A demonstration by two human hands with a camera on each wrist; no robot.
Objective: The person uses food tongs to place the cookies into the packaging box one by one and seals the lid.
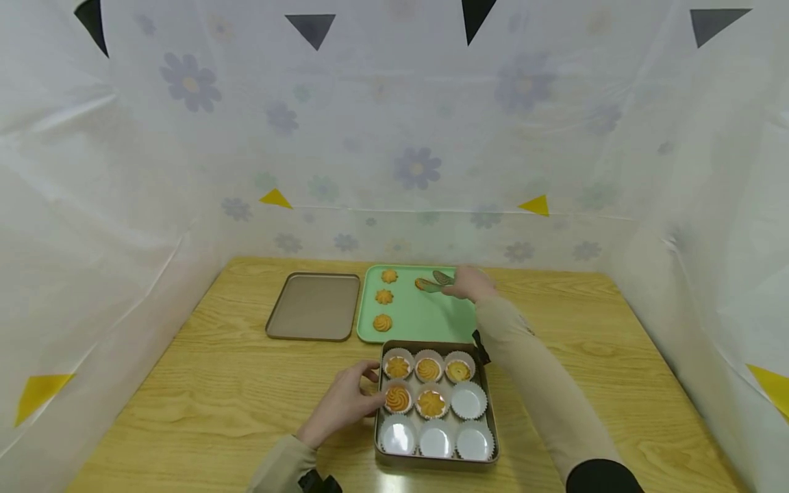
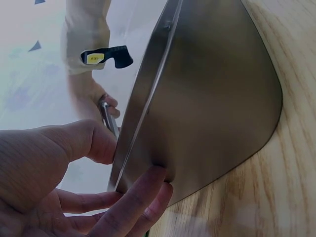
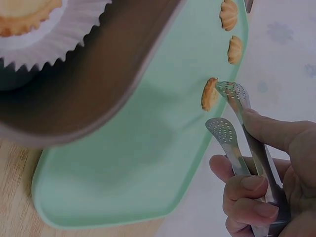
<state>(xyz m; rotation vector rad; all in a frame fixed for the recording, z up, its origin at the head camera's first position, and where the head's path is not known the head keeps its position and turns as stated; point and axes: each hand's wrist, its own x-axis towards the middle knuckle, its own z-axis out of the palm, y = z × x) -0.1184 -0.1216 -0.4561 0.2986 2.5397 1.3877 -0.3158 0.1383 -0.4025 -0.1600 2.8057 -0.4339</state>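
Fingers (image 3: 247, 190) of the right hand (image 1: 470, 282) curl round the handles of metal tongs (image 3: 232, 118), whose perforated tips stand narrowly apart at a cookie (image 3: 209, 94); whether a tip already touches it is hard to tell. Left hand (image 1: 342, 404): fingers relaxed and nearly straight, fingertips resting against the left wall of the tin (image 1: 487, 400), thumb at its rim.

Cookie: near the far edge of the green tray (image 1: 431, 322), right of centre. Three more cookies lie in a column along the tray's left edge. Judged light, dry and brittle, with ridged piping that would chip under a hard squeeze; best taken across its widest sides with gentle pressure, tips low under the rim.

Tin: at the near edge of the table (image 1: 203, 383), just in front of the tray. Nine white paper cups (image 1: 468, 400) in three rows; five hold cookies (far row full, two in the middle row), four are bare. Cups judged flimsy and easily shifted.

Lid (image 1: 314, 315): brown, shallow, left of the tray, side by side with it.

Tongs: smooth steel, stiff, likely slippery on crumbly surfaces.
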